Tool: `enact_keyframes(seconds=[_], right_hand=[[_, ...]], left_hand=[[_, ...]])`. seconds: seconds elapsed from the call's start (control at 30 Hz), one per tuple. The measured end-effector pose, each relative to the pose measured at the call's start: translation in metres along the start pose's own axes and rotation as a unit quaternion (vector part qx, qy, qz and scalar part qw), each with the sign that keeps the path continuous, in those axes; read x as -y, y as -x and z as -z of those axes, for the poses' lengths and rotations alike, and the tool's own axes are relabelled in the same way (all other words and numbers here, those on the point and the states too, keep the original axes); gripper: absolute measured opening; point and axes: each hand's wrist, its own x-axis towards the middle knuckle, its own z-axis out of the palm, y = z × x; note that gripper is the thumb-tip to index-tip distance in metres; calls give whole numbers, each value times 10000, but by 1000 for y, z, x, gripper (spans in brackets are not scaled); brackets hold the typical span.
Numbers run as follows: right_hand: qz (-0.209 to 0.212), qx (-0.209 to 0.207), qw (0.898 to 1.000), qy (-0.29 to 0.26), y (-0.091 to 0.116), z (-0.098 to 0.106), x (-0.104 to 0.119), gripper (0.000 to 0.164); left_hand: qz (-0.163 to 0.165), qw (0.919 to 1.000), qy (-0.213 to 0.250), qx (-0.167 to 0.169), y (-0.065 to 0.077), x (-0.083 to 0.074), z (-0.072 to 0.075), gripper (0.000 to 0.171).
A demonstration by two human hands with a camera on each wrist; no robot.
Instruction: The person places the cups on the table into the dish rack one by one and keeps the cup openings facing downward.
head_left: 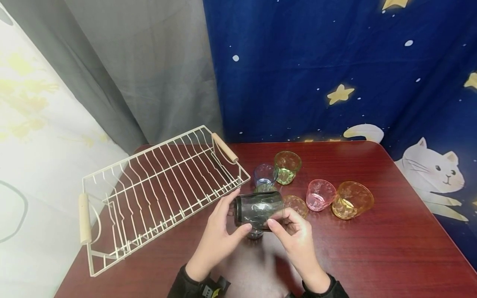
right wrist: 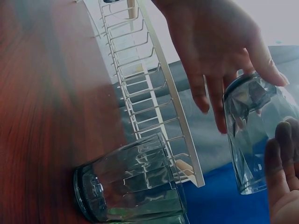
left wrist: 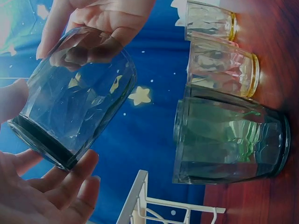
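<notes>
Both hands hold a dark grey glass (head_left: 258, 209) lying sideways in the air over the table. My left hand (head_left: 220, 231) is at the thick base end, thumb on the near side and fingers on the far side. At the rim end, my right hand (head_left: 298, 240) pinches the wall, its thumb outside; in the left wrist view its fingers show through the glass. A second grey glass (right wrist: 135, 182) stands upright on the table below, mostly hidden behind the held one in the head view.
A white wire dish rack (head_left: 165, 169) with wooden handles stands at the left. Beyond the hands are a blue glass (head_left: 265, 174), a green glass (head_left: 287, 167) and a yellow glass (head_left: 297, 206). Farther right stand a pink glass (head_left: 320, 194) and an amber glass (head_left: 352, 200). Curtains hang behind the table (head_left: 402, 236).
</notes>
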Motion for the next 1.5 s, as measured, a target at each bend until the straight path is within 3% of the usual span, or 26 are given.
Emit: enact_keyframes(seconds=[0.3,0.43,0.77,0.97,1.17,1.27,1.5], right_hand=[[54,360,9992,180,-1,3,-4,4],[37,388,9986,358,-1,3,-5,4],[-511,487,9891,1295,1,3,-6,4],[-371,574,9885,1351,-1,6,-5,6],[-218,391,9872,1529,-3,12,-3,5],[-335,244,9809,1902,-5,17,-3,5],[-224,-103,9644,2631,-11,28,-4,5]], left_hand=[[-77,9999,-46,-56,-3,-2,9,76],[-135,9997,-168,-92,-5,-3,13,76],[-345,9986,-50,-393,-9,-3,20,68],[-331,9978,-227,-520,-11,-5,33,68],[-333,9952,-478,-784,-13,-4,50,71],[-129,9946,-565,-856,-14,-4,57,72],[-226,9888,-960,-1119,-19,-2,75,73]])
